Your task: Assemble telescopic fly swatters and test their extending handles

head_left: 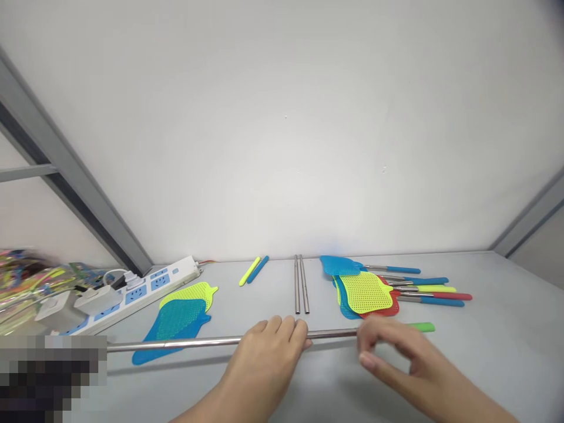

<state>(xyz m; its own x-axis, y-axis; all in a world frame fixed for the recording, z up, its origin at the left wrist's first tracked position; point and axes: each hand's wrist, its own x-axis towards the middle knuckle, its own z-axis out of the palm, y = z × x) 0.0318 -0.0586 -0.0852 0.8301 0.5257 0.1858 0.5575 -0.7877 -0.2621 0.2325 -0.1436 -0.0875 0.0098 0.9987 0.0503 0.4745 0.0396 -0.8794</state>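
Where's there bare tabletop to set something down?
A wide bare patch of table lies between the red handle and right grey post; a narrow one between the blue stick and metal tubes. It's crowded at left, where the rod crosses the blue swatter head beside the power strip, and at the swatter stack.

silver rod (207,342), green handle (422,326), perforated yellow swatter head (366,292), white-and-blue power strip (147,288), seemingly multicoloured packets (42,281)

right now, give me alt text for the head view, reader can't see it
The left hand grips a long metal rod with a green handle; the right hand is curled near its handle end. Beyond lie colourful fly swatters, two metal tubes and a white power strip.
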